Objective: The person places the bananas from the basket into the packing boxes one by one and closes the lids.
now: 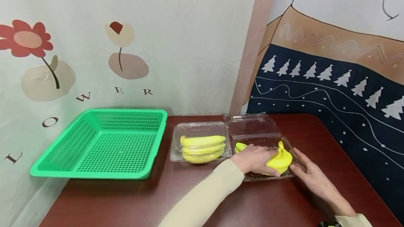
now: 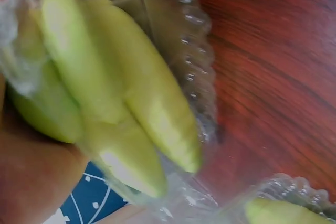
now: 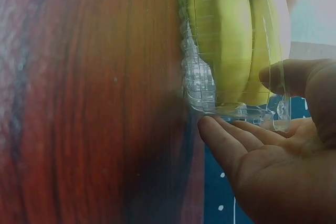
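My left hand (image 1: 257, 157) grips a bunch of yellow bananas (image 1: 282, 159) from above, the thumb along the front and the fingers across the top. The bananas lie in a clear plastic clamshell box (image 1: 250, 177), its lid (image 1: 252, 124) folded back behind it. Greenish banana tips (image 2: 147, 103) fill the left wrist view, where most of the left hand is hidden. At the box's right end is my right hand (image 1: 312, 174). In the right wrist view its thumb (image 3: 294, 74) touches the clear wall, and its fairly straight fingers (image 3: 226, 140) lie along the end.
A second clear box (image 1: 175, 150), lid down, with bananas (image 1: 203, 148) inside, stands just left of the first. Farther left is a green perforated plastic basket (image 1: 116, 155). The dark red wooden table (image 1: 176, 199) backs onto a printed curtain (image 1: 192, 45).
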The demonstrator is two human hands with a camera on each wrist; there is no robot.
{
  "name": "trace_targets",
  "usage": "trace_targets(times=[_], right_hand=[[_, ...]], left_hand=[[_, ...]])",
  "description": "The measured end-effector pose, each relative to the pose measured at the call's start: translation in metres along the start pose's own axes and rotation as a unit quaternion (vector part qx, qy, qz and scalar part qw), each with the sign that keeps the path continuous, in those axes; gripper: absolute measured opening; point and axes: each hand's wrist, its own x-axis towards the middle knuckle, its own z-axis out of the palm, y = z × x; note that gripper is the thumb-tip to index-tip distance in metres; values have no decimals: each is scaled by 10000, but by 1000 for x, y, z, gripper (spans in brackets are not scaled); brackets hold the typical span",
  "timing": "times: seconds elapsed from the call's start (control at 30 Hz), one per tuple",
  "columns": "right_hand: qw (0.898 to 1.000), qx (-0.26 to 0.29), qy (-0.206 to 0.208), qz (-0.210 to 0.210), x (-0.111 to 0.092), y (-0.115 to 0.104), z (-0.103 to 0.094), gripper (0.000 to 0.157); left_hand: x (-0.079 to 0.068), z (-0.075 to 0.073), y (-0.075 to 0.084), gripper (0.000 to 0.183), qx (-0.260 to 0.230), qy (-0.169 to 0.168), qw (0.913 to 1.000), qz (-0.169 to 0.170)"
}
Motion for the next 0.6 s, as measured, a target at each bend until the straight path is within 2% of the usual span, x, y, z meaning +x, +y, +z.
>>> trace_targets(times=[0.1, 0.3, 0.5, 0.6], right_hand=[[10000, -39, 18, 32, -1, 1, -1, 73], [9999, -126, 57, -52, -1, 2, 0, 71], [9997, -231, 63, -16, -2, 2, -1, 70], [9993, -350, 58, 69, -3, 2, -1, 69]], left_hand=[[0, 3, -1, 72, -142, 81, 9999, 31], [0, 7, 1, 65, 172, 440, 9988, 86], [-4, 9, 7, 62, 222, 374, 9988, -217], [-5, 11, 9, 63, 353, 393, 9983, -260]])
